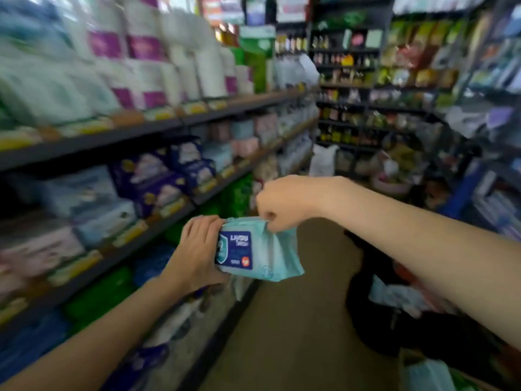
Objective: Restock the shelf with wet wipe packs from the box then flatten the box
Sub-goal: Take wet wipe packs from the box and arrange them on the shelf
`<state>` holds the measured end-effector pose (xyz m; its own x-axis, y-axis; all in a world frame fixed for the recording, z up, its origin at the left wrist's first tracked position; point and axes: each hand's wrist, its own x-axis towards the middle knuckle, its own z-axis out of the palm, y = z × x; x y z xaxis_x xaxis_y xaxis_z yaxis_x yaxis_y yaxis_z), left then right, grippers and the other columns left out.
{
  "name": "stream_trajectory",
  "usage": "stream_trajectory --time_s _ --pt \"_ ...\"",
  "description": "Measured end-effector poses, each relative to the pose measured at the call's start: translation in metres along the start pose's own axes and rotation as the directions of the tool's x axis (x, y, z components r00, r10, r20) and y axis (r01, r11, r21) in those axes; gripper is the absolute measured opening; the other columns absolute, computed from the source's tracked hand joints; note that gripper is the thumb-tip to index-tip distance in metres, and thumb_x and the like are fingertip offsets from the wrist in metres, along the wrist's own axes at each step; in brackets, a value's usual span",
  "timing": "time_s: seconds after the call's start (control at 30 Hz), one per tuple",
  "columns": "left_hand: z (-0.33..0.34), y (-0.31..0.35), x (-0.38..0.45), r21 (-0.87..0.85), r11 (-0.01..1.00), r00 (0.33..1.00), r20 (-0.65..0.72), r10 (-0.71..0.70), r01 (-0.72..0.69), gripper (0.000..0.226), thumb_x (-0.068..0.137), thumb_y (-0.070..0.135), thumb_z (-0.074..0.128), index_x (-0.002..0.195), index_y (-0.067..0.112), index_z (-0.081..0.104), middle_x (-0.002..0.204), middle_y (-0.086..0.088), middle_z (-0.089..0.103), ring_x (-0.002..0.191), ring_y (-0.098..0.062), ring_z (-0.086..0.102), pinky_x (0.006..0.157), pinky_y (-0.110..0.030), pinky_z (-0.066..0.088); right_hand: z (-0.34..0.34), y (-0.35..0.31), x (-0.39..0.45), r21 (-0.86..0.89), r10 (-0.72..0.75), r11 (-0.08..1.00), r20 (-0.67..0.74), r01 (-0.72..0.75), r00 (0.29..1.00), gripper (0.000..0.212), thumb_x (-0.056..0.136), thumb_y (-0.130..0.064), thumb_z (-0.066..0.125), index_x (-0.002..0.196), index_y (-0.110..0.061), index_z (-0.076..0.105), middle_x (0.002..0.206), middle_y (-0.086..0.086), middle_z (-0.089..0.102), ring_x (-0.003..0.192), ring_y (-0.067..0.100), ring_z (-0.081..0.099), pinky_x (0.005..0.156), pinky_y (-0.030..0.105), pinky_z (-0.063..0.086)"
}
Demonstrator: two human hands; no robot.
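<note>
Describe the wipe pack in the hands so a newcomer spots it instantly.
Left of the aisle runs a long shelf. In front of its lower tiers, both hands hold one wet wipe pack: left hand grips its end, right hand pinches its top. Pale teal with a dark blue label, off the shelf.

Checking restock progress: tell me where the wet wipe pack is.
Head view, lower centre: the wet wipe pack is held in the aisle between the left hand and right hand, beside the left-side shelves.

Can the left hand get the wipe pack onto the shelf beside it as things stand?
Probably yes. The left hand grips the wipe pack close to the shelf on its own side, with nothing between them. The right hand pinches the pack's top edge and would need to let go or follow.
</note>
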<state>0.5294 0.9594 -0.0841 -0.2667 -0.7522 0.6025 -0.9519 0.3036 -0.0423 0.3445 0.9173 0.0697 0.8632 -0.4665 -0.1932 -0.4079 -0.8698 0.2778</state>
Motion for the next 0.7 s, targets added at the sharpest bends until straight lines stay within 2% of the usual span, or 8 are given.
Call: stream_trajectory --time_s 0.13,0.23,0.3,0.33,0.4,0.47,0.57,0.7 --pt "-0.125 -0.072 0.011 0.312 0.948 0.967 -0.253 0.020 0.062 0.085 0.053 0.064 0.058 0.111 0.003 0.043 0.108 -0.012 0.044 0.098 -0.027 0.040 0.085 -0.038 0.028 -0.084 -0.009 0.029 -0.106 0.047 0.990 -0.365 -0.091 0.930 0.023 0.082 -0.021 0.052 0.063 -0.008 0.055 0.065 0.008 0.058 0.064 0.024 0.054 0.053 0.034 0.040" --pt "-0.218 -0.109 0.022 0.491 0.851 0.902 -0.428 0.050 0.186 0.091 0.051 0.065 0.064 0.114 0.004 0.040 0.108 -0.010 0.036 0.096 -0.028 0.037 0.084 -0.039 0.026 -0.152 -0.020 0.057 0.192 0.181 0.980 -0.743 -0.054 0.645 0.029 0.084 -0.019 0.055 0.057 -0.015 0.046 0.057 0.000 0.047 0.072 0.027 0.056 0.057 0.031 0.034" --pt "-0.270 -0.126 0.022 0.554 0.778 0.862 -0.505 0.033 0.295 0.092 0.053 0.067 0.061 0.116 0.004 0.040 0.110 -0.014 0.040 0.096 -0.027 0.034 0.085 -0.040 0.025 -0.194 -0.030 0.082 0.392 0.278 0.899 -0.856 0.197 0.435 0.006 0.083 -0.018 0.060 0.083 -0.013 0.056 0.079 0.001 0.052 0.080 0.021 0.051 0.065 0.027 0.039" --pt "-0.293 -0.134 0.020 0.585 0.737 0.852 -0.524 0.025 0.338 0.091 0.053 0.063 0.064 0.117 0.004 0.040 0.109 -0.018 0.045 0.096 -0.027 0.034 0.085 -0.040 0.025 -0.212 -0.040 0.093 0.445 0.305 0.836 -0.863 0.320 0.403 0.030 0.081 -0.020 0.064 0.108 -0.013 0.052 0.098 0.004 0.050 0.091 0.018 0.050 0.075 0.021 0.044" --pt "-0.331 -0.150 0.008 0.668 0.639 0.852 -0.522 0.036 0.382 0.086 0.052 0.053 0.070 0.117 0.004 0.041 0.108 -0.021 0.048 0.096 -0.028 0.033 0.085 -0.040 0.027 -0.235 -0.064 0.115 0.454 0.221 0.759 -0.854 0.467 0.470 0.080 0.074 -0.025 0.074 0.137 -0.020 0.026 0.128 0.009 0.034 0.121 0.020 0.037 0.104 0.029 0.035" --pt "-0.361 -0.163 -0.010 0.757 0.540 0.877 -0.476 0.068 0.369 0.078 0.060 0.053 0.060 0.118 0.005 0.042 0.109 -0.019 0.047 0.097 -0.029 0.034 0.085 -0.043 0.032 -0.245 -0.099 0.134 0.319 0.043 0.833 -0.853 0.453 0.520 0.110 0.067 -0.033 0.080 0.146 -0.030 0.003 0.148 0.007 0.011 0.135 0.024 0.024 0.108 0.041 0.031" --pt "-0.394 -0.174 -0.038 0.848 0.408 0.913 -0.400 0.078 0.337 0.071 0.068 0.056 0.043 0.118 0.004 0.044 0.110 -0.016 0.042 0.096 -0.030 0.035 0.083 -0.042 0.030 -0.247 -0.146 0.174 0.025 -0.120 0.953 -0.885 0.303 0.450 0.113 0.068 -0.040 0.077 0.145 -0.037 -0.005 0.153 0.003 -0.006 0.132 0.032 0.031 0.087 0.046 0.051" --pt "-0.435 -0.193 -0.072 0.908 0.199 0.923 -0.383 0.042 0.368 0.068 0.067 0.050 0.061 0.116 0.005 0.046 0.110 -0.014 0.038 0.094 -0.030 0.037 0.081 -0.040 0.030 -0.274 -0.193 0.223 -0.053 -0.164 0.916 -0.954 0.399 0.250 0.101 0.070 -0.032 0.077 0.146 -0.023 0.011 0.145 0.013 0.017 0.120 0.033 0.046 0.080 0.046 0.056"
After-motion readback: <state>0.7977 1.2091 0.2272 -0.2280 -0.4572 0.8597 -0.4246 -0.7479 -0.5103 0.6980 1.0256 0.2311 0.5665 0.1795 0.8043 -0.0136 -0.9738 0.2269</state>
